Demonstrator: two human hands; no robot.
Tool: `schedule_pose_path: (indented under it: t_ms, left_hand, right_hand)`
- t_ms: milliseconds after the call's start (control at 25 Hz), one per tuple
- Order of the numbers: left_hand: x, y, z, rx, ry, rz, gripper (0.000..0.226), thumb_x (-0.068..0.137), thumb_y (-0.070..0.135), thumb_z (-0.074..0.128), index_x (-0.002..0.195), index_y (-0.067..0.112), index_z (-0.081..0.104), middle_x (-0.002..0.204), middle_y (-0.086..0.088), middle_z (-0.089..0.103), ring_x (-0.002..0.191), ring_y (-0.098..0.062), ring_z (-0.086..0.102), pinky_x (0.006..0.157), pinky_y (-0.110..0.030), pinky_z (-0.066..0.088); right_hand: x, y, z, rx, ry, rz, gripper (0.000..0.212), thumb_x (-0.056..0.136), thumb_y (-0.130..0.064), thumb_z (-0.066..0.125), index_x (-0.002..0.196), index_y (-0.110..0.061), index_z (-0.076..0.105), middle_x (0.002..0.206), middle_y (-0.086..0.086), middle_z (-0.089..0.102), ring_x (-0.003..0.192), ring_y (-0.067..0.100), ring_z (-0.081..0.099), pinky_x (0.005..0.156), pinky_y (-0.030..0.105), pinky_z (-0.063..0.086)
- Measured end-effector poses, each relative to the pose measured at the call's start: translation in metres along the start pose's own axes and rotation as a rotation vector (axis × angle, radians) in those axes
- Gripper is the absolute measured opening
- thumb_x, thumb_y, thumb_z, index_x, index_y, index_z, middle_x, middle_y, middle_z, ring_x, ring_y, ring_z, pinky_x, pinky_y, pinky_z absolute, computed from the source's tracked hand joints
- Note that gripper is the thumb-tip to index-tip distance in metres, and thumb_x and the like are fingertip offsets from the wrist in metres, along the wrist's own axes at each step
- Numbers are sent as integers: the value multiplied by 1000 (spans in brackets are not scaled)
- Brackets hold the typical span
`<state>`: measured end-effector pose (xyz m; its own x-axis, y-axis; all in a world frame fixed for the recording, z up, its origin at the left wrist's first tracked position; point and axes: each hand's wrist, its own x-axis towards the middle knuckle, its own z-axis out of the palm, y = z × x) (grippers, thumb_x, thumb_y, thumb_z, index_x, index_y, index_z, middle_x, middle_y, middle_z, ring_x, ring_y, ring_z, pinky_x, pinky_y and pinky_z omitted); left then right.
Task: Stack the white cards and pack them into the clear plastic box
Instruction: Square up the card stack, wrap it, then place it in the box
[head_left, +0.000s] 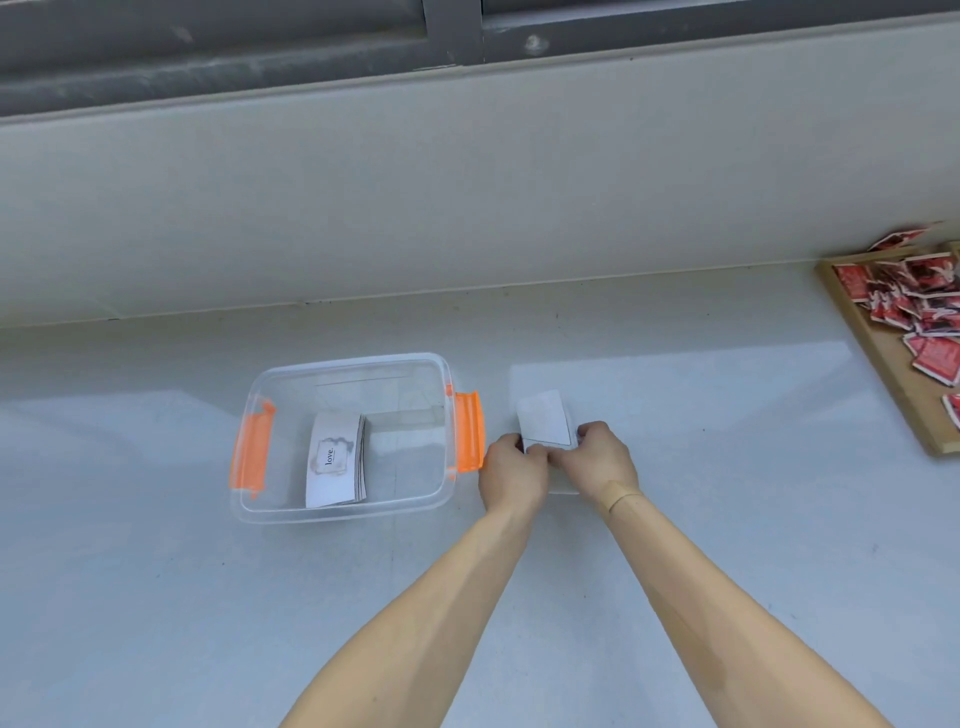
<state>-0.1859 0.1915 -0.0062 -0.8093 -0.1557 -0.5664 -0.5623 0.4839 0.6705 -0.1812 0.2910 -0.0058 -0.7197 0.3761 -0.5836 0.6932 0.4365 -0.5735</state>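
A clear plastic box (270, 374) with orange latches stands open on the pale counter, left of centre. Inside it lies a stack of white cards (335, 460), the top one printed with "love." in a frame. Just right of the box, my left hand (511, 475) and my right hand (600, 460) grip the near end of a small stack of white cards (543, 418) from both sides. Its far end points away from me. My fingers hide the stack's near edge.
A wooden tray (878, 358) with several red and white packets sits at the far right edge of the counter. A pale wall rises behind the counter, with a grey window frame (452, 31) above it.
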Motion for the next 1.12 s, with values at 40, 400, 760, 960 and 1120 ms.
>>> schedule_pose_path:
  t_ms: [40, 400, 760, 960, 1120]
  left_hand:
    - [-1, -1, -1, -38, -6, -26, 14, 84, 12, 50, 81, 12, 64, 86, -14, 71, 84, -35, 65, 53, -27, 35]
    - [-48, -47, -19, -339, -221, -109, 15, 84, 10, 64, 98, 12, 68, 87, -6, 72, 78, -24, 67, 70, -34, 55]
    - [-108, -147, -85, 156, -212, 15, 25, 73, 27, 72, 91, 21, 57, 82, 1, 62, 67, -17, 57, 54, -24, 42]
    - [-133, -186, -109, 497, -204, 418, 73, 70, 36, 68, 134, 42, 33, 122, 17, 40, 106, -3, 50, 76, -26, 50]
    - [-144, -203, -111, 593, -178, 566, 60, 76, 34, 62, 132, 35, 39, 127, 19, 44, 116, -5, 46, 84, -28, 50]
  right_hand:
    - [-1, 1, -2, 68, -24, 18, 44, 71, -30, 78, 102, -4, 60, 96, 9, 68, 87, 29, 63, 70, 38, 51]
    - [-52, 26, 5, 232, -53, -54, 51, 61, -18, 84, 103, -18, 56, 103, 8, 63, 82, 18, 63, 61, 28, 48]
    - [-140, 76, 32, -311, -130, -419, 50, 67, -9, 65, 108, -32, 51, 104, -5, 63, 95, 20, 56, 73, 36, 52]
    - [-176, 101, 55, -443, -118, -597, 53, 69, -5, 57, 110, -37, 50, 103, -12, 61, 97, 17, 51, 74, 35, 47]
    - [-195, 109, 72, -436, -127, -721, 52, 70, -3, 58, 111, -34, 52, 103, -13, 61, 95, 18, 50, 75, 35, 46]
